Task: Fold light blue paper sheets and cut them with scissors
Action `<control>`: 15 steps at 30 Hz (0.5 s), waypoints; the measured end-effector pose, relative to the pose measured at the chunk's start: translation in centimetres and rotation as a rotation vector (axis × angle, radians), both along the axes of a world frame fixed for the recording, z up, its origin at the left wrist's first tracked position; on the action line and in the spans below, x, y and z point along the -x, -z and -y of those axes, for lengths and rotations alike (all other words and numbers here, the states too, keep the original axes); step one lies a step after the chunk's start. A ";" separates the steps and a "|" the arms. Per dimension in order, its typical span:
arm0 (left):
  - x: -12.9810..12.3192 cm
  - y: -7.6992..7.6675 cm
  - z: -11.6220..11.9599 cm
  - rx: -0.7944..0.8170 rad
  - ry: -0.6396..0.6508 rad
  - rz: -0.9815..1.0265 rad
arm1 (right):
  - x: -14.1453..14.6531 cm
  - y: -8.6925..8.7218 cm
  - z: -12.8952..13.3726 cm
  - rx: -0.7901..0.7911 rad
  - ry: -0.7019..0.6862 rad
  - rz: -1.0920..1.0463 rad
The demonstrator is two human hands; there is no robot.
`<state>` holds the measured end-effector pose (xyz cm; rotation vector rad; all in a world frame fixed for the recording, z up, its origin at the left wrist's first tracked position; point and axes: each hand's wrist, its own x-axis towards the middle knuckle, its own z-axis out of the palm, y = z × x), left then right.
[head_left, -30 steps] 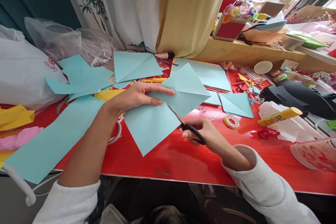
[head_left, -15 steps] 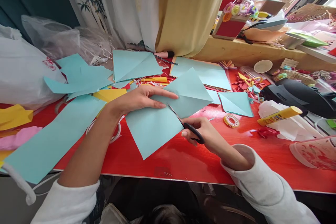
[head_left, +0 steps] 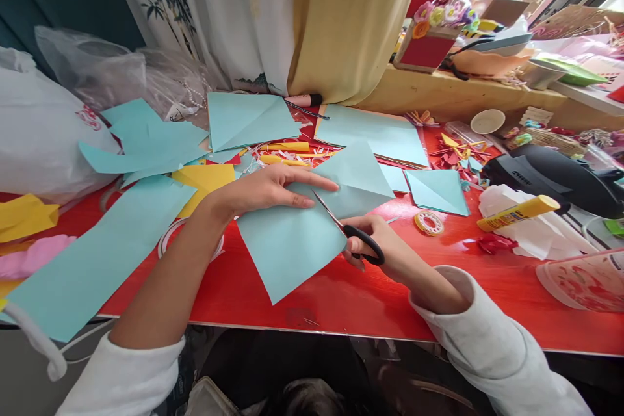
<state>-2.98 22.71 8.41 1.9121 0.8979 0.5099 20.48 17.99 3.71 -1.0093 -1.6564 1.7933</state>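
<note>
A light blue sheet of paper (head_left: 295, 244) lies under my hands near the middle of the red table, with a cut running into it. My left hand (head_left: 273, 190) presses on the sheet from the left, thumb and index finger stretched out over it. The black-handled scissors (head_left: 364, 244) are in my right hand (head_left: 373, 240), its fingers wrapped round the handles. The blades lie along the cut, their tips just right of my left thumb. The far part of the sheet stands slightly raised, with a crease across it.
Blue paper stacks (head_left: 253, 120) lie behind my hands, and a long blue strip (head_left: 107, 253) at the left. To the right are a tape roll (head_left: 429, 223), a yellow glue stick (head_left: 519, 213), a black device (head_left: 550, 179) and a clear tub (head_left: 585, 281).
The paper, both hands and the scissors have shifted slightly right and toward me. The raised far part of the sheet has dropped lower, showing more of the yellow pieces behind it.
</note>
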 end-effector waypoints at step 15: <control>-1.0 0.8 0.0 -0.029 0.052 -0.006 | -0.7 0.0 -0.7 -0.029 -0.059 0.054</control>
